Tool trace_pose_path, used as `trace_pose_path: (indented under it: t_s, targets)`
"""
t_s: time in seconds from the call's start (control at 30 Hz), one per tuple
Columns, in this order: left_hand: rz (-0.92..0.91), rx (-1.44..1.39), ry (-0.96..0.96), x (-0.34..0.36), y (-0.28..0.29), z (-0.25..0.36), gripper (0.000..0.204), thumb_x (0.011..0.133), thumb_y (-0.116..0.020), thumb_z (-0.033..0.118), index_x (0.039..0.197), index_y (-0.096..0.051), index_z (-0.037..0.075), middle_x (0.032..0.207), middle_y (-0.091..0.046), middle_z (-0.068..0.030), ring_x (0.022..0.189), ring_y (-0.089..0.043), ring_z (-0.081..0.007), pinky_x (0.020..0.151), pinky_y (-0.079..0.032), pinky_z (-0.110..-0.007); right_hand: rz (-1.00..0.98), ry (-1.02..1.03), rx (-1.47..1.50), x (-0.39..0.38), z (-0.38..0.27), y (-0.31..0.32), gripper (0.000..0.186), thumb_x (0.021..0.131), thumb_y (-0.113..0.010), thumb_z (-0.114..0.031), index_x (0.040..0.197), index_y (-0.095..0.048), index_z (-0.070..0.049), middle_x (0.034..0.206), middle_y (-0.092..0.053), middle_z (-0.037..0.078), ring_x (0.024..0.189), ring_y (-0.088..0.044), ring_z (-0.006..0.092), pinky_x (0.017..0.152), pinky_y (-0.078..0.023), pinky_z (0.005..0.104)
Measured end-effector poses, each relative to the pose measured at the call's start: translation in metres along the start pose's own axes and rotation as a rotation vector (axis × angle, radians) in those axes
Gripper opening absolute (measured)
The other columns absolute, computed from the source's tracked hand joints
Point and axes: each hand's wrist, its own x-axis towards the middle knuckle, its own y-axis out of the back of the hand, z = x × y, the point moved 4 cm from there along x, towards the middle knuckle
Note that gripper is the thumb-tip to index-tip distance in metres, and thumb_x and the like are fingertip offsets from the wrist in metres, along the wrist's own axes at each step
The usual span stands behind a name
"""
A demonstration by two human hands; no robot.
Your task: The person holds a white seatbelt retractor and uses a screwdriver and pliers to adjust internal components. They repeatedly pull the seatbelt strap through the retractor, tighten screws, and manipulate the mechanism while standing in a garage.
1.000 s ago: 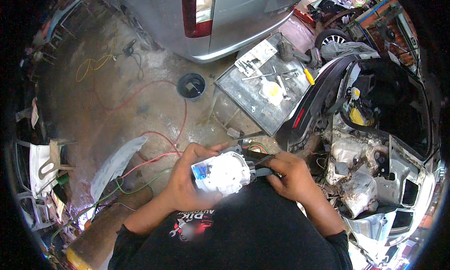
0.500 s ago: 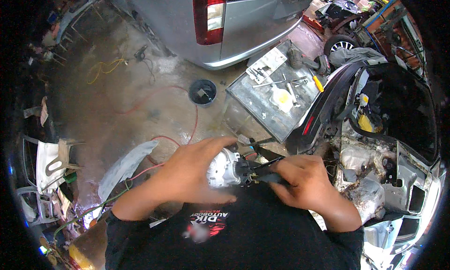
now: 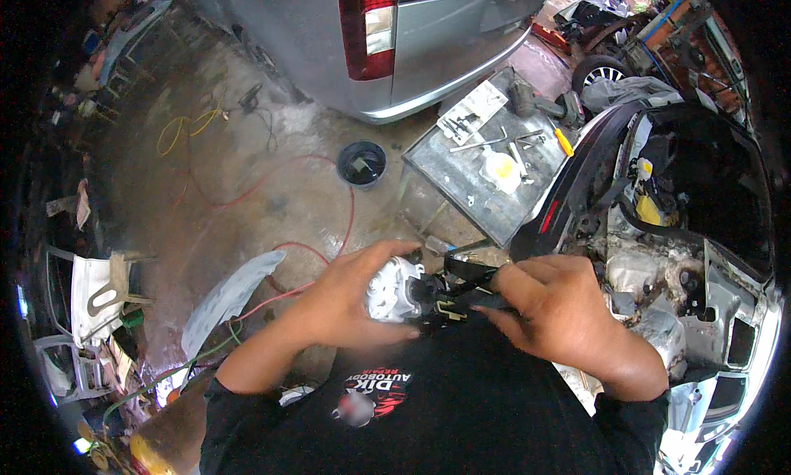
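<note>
In front of my dark shirt, my left hand (image 3: 343, 298) curls around a white plastic housing (image 3: 389, 290), its thumb along the lower side and fingers over the top. A black fitting (image 3: 424, 292) sticks out of the housing's right side, with a small pale clip (image 3: 451, 310) below it. My right hand (image 3: 554, 302) is closed on dark pieces (image 3: 470, 271) extending from the housing; their exact shape is hidden by my fingers and blurred.
Ahead stand a silver vehicle's rear (image 3: 441, 46), a black bucket (image 3: 362, 163) and a metal table (image 3: 461, 193) holding tools. A stripped car body (image 3: 709, 257) sits at right. Red hoses (image 3: 350, 219), a pale curved panel (image 3: 227, 298) and loose white parts (image 3: 95, 302) lie leftward.
The housing has turned, showing its side and black fitting where its blue piece and bright face were. Both hands have shifted, my right one moving further rightward; the whole view has moved slightly.
</note>
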Motion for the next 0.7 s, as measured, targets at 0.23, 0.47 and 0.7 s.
trace_pose_path:
  t_s: [0.23,0.47,0.7]
  targets:
    - [-0.025,-0.053,0.038,-0.006,-0.001,-0.002,0.105,0.068,-0.102,0.035,0.157,-0.052,0.009,0.129,-0.073,-0.0159,0.118,-0.073,-0.0323,0.101,-0.057,-0.043,0.008,0.044,0.000,0.002,-0.011,-0.014,0.036,0.084,-0.085,-0.029,0.101,-0.061,-0.009,0.085,-0.069,0.010,0.077,-0.074,0.0347,0.068,-0.060,0.0480]
    - [-0.015,-0.099,-0.018,-0.014,-0.003,-0.006,0.098,0.080,-0.092,0.041,0.160,-0.050,0.003,0.128,-0.073,-0.0167,0.118,-0.072,-0.0314,0.103,-0.055,-0.043,0.007,0.024,0.024,-0.003,-0.005,-0.016,0.036,0.084,-0.086,-0.029,0.099,-0.061,-0.008,0.086,-0.069,0.012,0.078,-0.073,0.0359,0.069,-0.060,0.0477]
    - [-0.011,-0.295,0.026,-0.019,-0.007,-0.008,0.086,0.087,-0.091,0.035,0.157,-0.056,0.001,0.127,-0.073,-0.0127,0.114,-0.070,-0.0207,0.100,-0.054,-0.037,0.030,-0.025,-0.007,-0.011,-0.006,-0.003,0.035,0.083,-0.088,-0.027,0.095,-0.061,-0.007,0.081,-0.068,0.012,0.074,-0.072,0.0369,0.066,-0.058,0.0482]
